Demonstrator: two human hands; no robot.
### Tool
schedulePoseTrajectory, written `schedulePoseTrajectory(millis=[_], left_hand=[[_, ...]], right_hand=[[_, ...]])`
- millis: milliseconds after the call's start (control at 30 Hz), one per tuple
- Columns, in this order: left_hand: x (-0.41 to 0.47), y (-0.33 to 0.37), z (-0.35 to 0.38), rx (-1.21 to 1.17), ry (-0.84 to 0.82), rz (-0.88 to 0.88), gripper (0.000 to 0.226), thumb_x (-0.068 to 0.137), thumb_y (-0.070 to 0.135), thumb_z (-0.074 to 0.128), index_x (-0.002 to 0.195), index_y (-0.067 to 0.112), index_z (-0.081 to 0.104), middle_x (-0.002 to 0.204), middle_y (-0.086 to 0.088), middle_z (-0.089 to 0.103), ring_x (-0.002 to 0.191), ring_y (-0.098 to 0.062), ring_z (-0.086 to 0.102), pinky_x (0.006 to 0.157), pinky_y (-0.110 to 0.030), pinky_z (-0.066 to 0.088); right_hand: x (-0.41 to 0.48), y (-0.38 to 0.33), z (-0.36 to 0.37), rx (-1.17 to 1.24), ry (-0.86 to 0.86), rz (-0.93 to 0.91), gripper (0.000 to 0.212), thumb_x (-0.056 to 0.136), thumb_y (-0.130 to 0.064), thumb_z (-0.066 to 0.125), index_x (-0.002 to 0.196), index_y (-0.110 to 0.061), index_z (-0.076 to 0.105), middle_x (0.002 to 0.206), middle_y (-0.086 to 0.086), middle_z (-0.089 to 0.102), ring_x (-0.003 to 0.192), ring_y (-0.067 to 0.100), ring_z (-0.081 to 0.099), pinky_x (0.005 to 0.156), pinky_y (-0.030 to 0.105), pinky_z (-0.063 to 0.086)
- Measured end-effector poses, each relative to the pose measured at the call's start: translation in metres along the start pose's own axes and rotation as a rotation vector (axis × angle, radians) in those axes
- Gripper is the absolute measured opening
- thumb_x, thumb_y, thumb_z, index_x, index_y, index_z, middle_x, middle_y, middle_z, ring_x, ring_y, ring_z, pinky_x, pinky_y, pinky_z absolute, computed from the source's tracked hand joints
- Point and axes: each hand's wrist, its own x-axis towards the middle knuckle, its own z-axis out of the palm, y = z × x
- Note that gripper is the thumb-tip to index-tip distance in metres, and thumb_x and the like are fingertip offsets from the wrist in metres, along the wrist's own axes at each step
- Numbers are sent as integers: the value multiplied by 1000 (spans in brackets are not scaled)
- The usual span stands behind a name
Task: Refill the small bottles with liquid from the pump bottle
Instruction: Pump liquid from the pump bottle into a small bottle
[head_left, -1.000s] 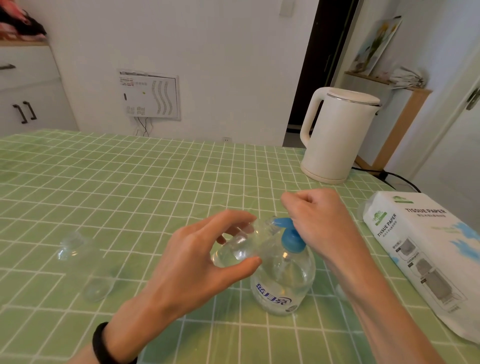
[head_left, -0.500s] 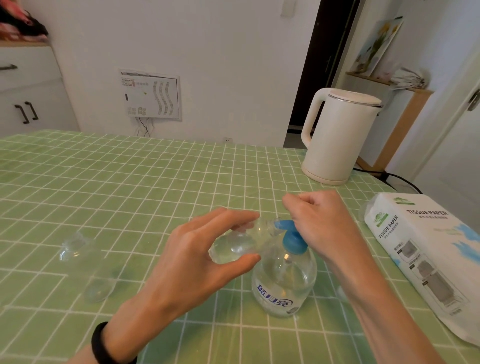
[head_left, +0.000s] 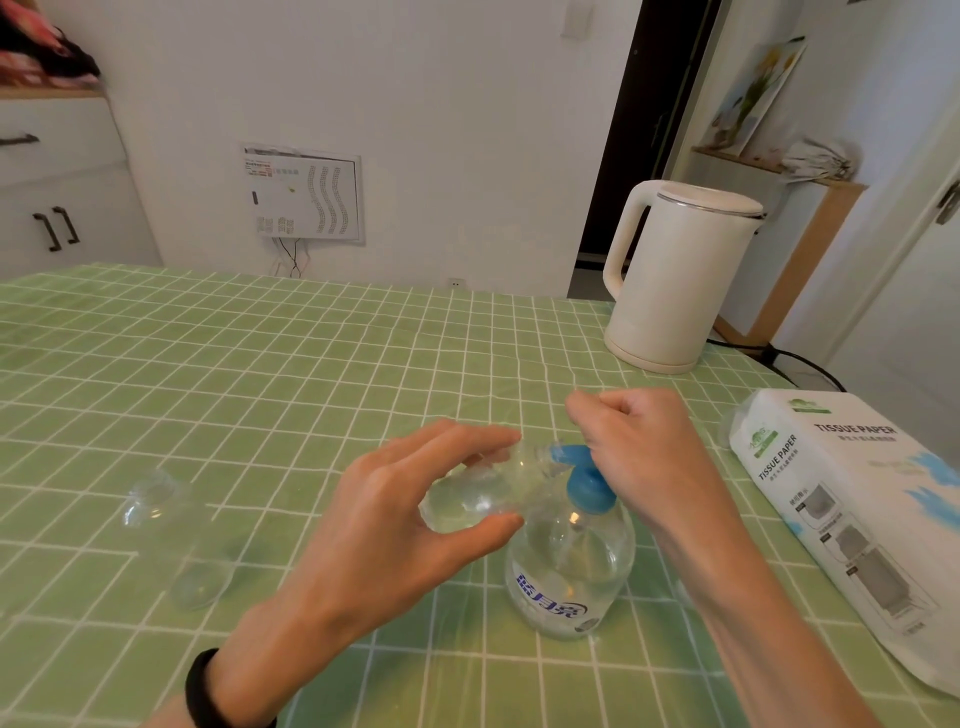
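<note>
Green tablecloth (head_left: 260, 364) gridded in white; clear plastic pump bottle (head_left: 571, 571) with blue pump head and lettering; cream kettle (head_left: 680, 280); white, blue-splashed tissue pack (head_left: 857, 493).

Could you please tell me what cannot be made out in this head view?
All head view.
- Pump top: partly covered by the right hand; whether it is pressed is unclear.
- Small bottle in the left hand: clear and blurred, so its fill level is unreadable.
- Clear bottles at left: too faint to count.
- Tissue pack: cut off by the right edge.
</note>
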Motion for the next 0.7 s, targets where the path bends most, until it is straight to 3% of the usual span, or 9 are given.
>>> schedulePoseTrajectory(millis=[267,467,567,700], left_hand=[[1,1,2,-13,19,0,49,81,42,80,127,29,70,109,22,74,102,-2,71,81,-19,55],[1,0,2,-2,18,-2,49,81,42,80,127,28,70,110,22,74,101,-1,71,81,-19,54],[0,1,2,7,7,-6,49,81,42,81,127,28,70,111,21,74,101,-1,71,80,-22,55],[0,3,3,-8,12,0,50,81,43,80,128,30,69,109,22,74,101,0,71,80,-18,54]], right_hand=[[-1,-5,-2,8,83,-98,56,89,-18,59,42,-20,27,39,-13,23,35,8,22,36,14,24],[0,-2,1,20,36,-33,54,88,-20,59,44,-19,28,42,-10,23,38,8,23,39,14,26],[-1,-1,2,17,0,17,54,88,-19,59,43,-19,28,42,-10,25,38,7,22,43,20,27],[-4,-4,0,5,67,-61,53,88,-19,59,44,-19,28,40,-11,24,37,8,22,38,15,24]])
